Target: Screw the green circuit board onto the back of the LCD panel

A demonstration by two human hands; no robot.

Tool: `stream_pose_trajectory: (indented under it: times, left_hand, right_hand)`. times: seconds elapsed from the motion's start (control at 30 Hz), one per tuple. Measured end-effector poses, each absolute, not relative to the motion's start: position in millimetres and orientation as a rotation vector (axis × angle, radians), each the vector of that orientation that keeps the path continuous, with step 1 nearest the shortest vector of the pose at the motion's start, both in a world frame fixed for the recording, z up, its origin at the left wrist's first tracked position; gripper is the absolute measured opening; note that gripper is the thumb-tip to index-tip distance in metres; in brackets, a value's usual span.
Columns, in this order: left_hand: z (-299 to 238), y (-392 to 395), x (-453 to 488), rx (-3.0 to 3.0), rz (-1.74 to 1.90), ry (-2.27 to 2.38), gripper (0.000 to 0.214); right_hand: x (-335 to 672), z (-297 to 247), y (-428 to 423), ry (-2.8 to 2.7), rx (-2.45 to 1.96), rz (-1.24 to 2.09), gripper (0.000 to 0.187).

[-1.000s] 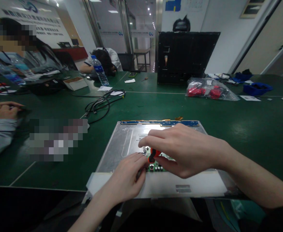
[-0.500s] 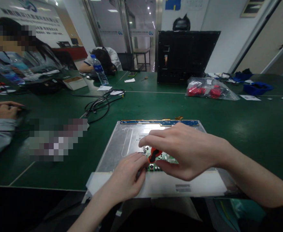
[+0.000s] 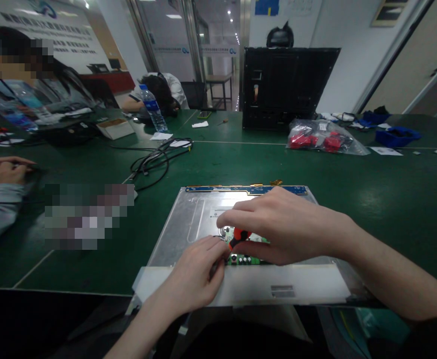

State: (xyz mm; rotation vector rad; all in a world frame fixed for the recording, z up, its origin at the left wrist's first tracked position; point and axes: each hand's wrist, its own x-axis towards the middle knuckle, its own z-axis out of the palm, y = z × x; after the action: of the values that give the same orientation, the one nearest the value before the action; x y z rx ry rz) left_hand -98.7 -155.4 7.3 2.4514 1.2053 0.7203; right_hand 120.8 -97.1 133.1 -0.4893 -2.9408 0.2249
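Right hand (image 3: 278, 227): there it was, arched over the work, fingers bent inward, with the orange-and-black tool (image 3: 240, 235) gripped between them and the thumb!
Orange-and-black tool: tilted, right at the heart of the action, its lower end close by the left hand (image 3: 199, 274), above the green circuit board (image 3: 246, 260).
Left hand: low over the near part of the silver panel (image 3: 177, 224), loosely curled, fingertips right up at the tool; whether they pinched anything, there was no telling.
Green circuit board: partly covered by the hands, it sat on the panel just beyond the white strip (image 3: 248, 285).
Silver panel: flat on the green table (image 3: 218, 167) at the near edge, a blue strip (image 3: 278, 191) along its far side.
Far side: a black monitor (image 3: 289, 89) stood upright, a clear bag (image 3: 347, 144) of red items just in front.
Left flank: coiled black cables (image 3: 162, 157), and farther out, a co-worker's hand (image 3: 5, 170).
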Motion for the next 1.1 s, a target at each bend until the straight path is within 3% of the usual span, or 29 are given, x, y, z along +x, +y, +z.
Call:
stream_pose_trajectory:
  times: [0.2, 0.47, 0.8, 1.1]
  left_hand:
    - [7.1, -155.9, -98.6, 2.449, 0.695, 1.229, 0.014]
    - [9.5, -155.8, -97.5, 2.431, 0.695, 1.226, 0.015]
    - [7.4, -154.8, -98.4, 2.446, 0.7, 1.215, 0.014]
    - [8.6, -155.6, -98.7, 2.451, 0.706, 1.21, 0.015]
  right_hand:
    - [123.4, 134.1, -99.1, -2.937, -0.456, 0.251, 0.029]
    - [119.1, 134.0, -99.1, -2.931, -0.546, 0.218, 0.025]
    - [123.6, 135.1, -100.5, -2.944, -0.484, 0.293, 0.042]
    - [120.1, 133.1, -99.7, -2.928, -0.555, 0.219, 0.026]
